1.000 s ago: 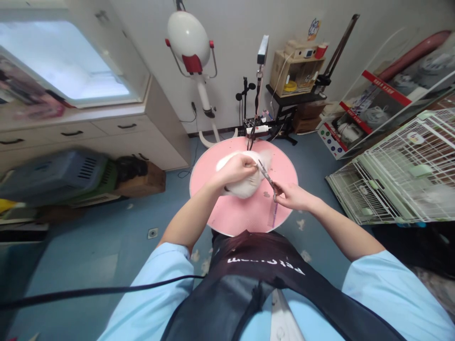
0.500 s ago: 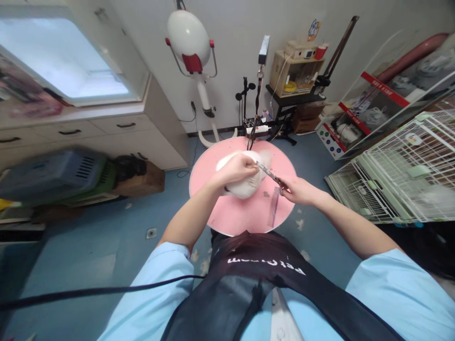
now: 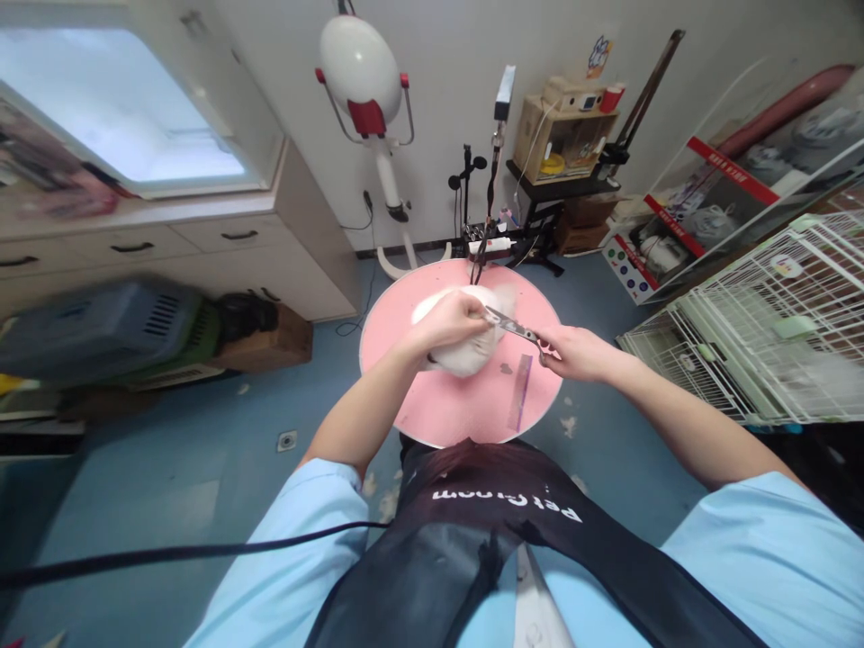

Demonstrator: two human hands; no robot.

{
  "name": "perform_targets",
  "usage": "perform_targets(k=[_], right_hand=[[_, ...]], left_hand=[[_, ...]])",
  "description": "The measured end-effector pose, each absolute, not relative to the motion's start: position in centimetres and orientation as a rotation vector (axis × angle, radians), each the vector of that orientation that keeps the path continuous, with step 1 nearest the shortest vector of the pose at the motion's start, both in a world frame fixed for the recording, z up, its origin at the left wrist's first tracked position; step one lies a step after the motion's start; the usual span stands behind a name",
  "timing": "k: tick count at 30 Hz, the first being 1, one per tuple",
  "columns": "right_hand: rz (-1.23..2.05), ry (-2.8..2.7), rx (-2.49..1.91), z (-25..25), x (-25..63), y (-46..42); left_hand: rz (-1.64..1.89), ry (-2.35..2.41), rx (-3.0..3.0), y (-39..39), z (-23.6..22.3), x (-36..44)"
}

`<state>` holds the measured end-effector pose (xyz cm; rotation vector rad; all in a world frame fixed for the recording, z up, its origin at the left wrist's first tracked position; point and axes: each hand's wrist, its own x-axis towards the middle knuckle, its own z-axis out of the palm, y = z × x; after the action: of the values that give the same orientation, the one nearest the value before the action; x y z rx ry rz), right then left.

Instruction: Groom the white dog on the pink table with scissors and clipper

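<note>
A small white-furred animal [image 3: 465,357], probably a dog, is on the round pink grooming table [image 3: 432,409]. My left hand [image 3: 457,317] is closed over it, thumb and fingers pinching a bit of the animal, perhaps a paw; my hand hides which part. From the right, my right hand [image 3: 571,353] grips a pair of scissors [image 3: 517,328] by the finger loops. The blades point left, their tips close beside my left fingertips. A purple-edged comb [image 3: 519,393] lies on the table below my right hand.
Behind the table rise a grooming arm [image 3: 498,135] and a white stand dryer [image 3: 364,67]. Wire cages [image 3: 776,333] stand at the right. Cabinets [image 3: 202,238] and a pet carrier [image 3: 128,328] are on the left. Hair tufts [image 3: 569,425] lie on the floor.
My right hand has shifted slightly right, and the scissors have turned to lie flatter. The comb is more exposed. My left hand stays almost in place on the animal.
</note>
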<state>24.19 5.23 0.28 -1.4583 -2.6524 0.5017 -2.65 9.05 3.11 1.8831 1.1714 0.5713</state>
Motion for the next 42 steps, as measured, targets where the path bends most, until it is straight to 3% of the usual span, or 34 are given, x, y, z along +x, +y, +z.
perform_targets(k=[11,19,25,42], right_hand=[[0.562,-2.623,-1.431,0.7,24.1,5.5],[1.166,-2.233,-1.288,-3.5,21.8,3.6],[1.355,-2.004,-1.239,-6.6,20.3,2.6],[1.161,-2.268,-1.282,-3.1,22.3,3.2]], left_hand=[[0.601,1.164,1.857,8.9,2.9,-2.8],[0.684,1.087,1.895,9.1,2.9,-2.9],[0.709,1.094,1.896,9.2,2.7,-2.8],[0.627,1.176,1.945,9.1,2.9,-2.7]])
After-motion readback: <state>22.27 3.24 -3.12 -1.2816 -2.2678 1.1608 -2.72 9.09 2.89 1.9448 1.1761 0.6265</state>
